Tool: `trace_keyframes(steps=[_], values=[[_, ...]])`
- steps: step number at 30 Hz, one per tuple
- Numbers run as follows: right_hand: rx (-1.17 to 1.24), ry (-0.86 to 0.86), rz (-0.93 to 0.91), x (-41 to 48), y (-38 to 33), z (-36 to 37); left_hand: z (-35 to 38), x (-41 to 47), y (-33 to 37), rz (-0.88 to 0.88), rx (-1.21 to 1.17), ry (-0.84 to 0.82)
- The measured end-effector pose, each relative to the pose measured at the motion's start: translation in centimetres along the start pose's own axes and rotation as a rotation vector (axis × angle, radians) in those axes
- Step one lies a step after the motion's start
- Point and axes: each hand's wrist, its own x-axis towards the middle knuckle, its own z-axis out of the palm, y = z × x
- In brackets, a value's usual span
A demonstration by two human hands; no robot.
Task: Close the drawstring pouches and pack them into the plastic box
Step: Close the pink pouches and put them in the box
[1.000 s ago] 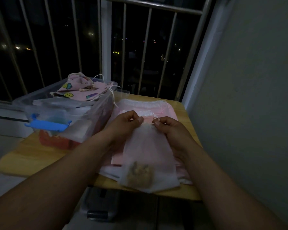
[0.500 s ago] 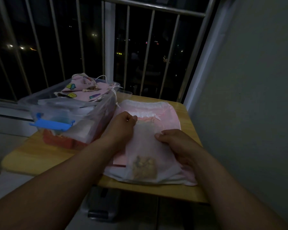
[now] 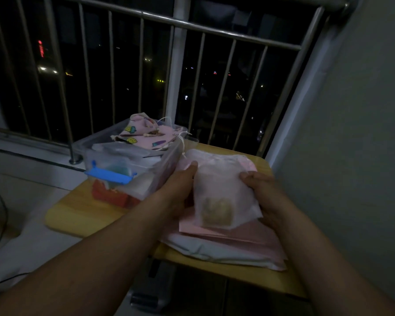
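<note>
- The plastic box (image 3: 167,169) stands on the wooden worktop (image 3: 82,215), with its blue latch (image 3: 111,176) facing the person.
- Printed pink pouches (image 3: 144,136) lie heaped on top of the box's contents, their cords trailing over its rim.
- Just right of the box, a sheer white pouch (image 3: 224,190) is held above a stack of pink and white pouches (image 3: 237,245). Something brownish sits in its lower part.
- The left hand (image 3: 180,185), between the box and the pouch, grips the pouch's left edge with the thumb on the front.
- The right hand (image 3: 262,192), on the side away from the box, curls round the pouch's right edge.
</note>
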Motion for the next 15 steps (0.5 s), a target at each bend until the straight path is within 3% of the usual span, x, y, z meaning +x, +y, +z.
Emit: trace_keyframes(steps=[5,11,15], values=[[0.187,0.002,-0.003,1.7,-5.6,3.1,-0.5,-0.2,0.2,-0.073,0.065,0.042],[0.398,-0.139,0.054,4.3,-10.3,10.2,-0.9,0.1,0.0,-0.107,0.156,0.04],[0.339,-0.198,0.078,5.7,-11.7,15.9,-1.1,0.4,-0.2,-0.105,0.192,0.063]])
